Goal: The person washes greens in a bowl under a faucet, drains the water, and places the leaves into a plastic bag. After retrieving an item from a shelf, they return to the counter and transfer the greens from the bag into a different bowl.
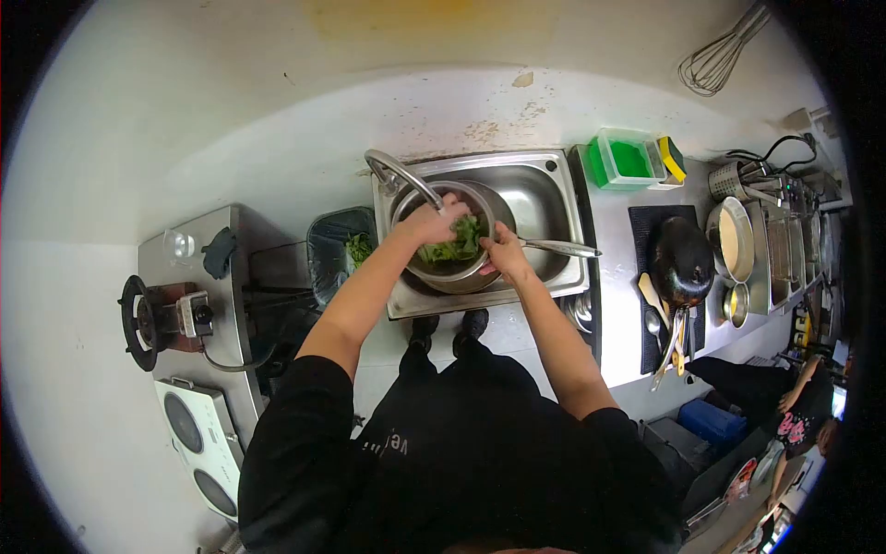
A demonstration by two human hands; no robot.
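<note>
A metal bowl [406, 261] holding leafy greens [464, 242] sits in the left part of the steel sink [544, 208]. My left hand [437, 223] reaches into the bowl beneath the curved faucet [397, 166], its fingers curled at the greens and partly hidden by the spout. At the bowl's right side, my right hand [502, 253] grips the rim, with the thumb side close to the leaves. A long metal handle [561, 247] extends rightward past my right hand over the sink's edge; what it belongs to is partly hidden under the bowl.
A lined bin [323, 242] with green scraps stands left of the sink. On the right counter are a green container [629, 159], a sponge [672, 159], an overturned black pan [683, 260] and a wooden utensil [649, 290]. A gas burner [148, 323] is far left. Another person [801, 397] is far right.
</note>
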